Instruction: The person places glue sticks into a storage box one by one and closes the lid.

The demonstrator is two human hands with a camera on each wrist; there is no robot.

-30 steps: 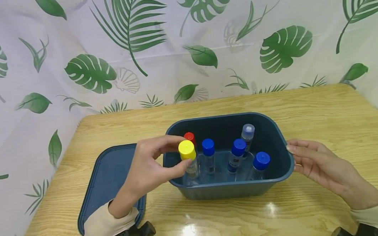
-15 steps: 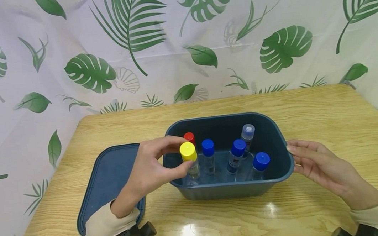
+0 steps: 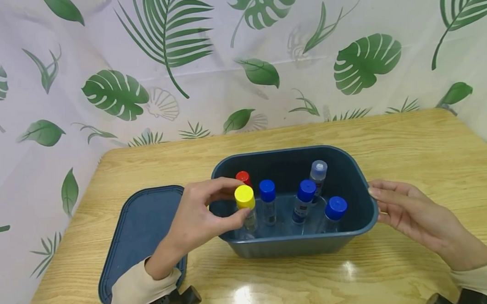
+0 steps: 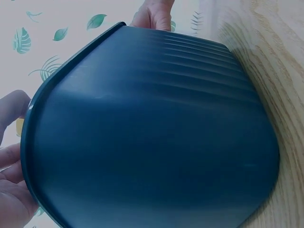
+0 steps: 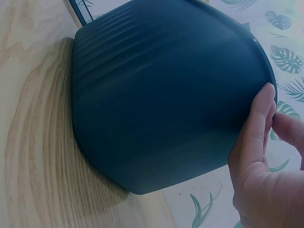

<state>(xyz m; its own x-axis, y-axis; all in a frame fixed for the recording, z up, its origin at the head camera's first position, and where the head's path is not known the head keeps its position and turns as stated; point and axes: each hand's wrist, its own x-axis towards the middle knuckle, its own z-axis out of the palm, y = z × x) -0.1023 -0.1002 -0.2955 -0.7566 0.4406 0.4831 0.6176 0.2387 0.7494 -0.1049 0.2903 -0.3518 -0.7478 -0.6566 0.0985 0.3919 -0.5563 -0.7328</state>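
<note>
My left hand [image 3: 203, 211] pinches a small clear bottle with a yellow cap [image 3: 245, 197] between thumb and fingers, over the left end of a dark blue plastic box [image 3: 290, 247]. The bottle's lower part reaches down inside the box. My right hand [image 3: 420, 218] holds the box's right rim, thumb at the edge and fingers along the outer wall [image 5: 166, 95]. Inside stand several blue-capped bottles [image 3: 268, 191], a red-capped bottle [image 3: 243, 177] and one with a translucent cap [image 3: 319, 168]. In the left wrist view the box wall [image 4: 152, 128] hides most of the bottle.
A flat dark blue lid [image 3: 142, 235] lies on the wooden table [image 3: 425, 151] left of the box, partly under my left forearm. Behind the table hangs a white cloth [image 3: 208, 108] printed with green leaves.
My left hand has shifted slightly to the right, and the yellow-capped bottle has moved a little right and lower in the head view. The right hand and the box have stayed put.
</note>
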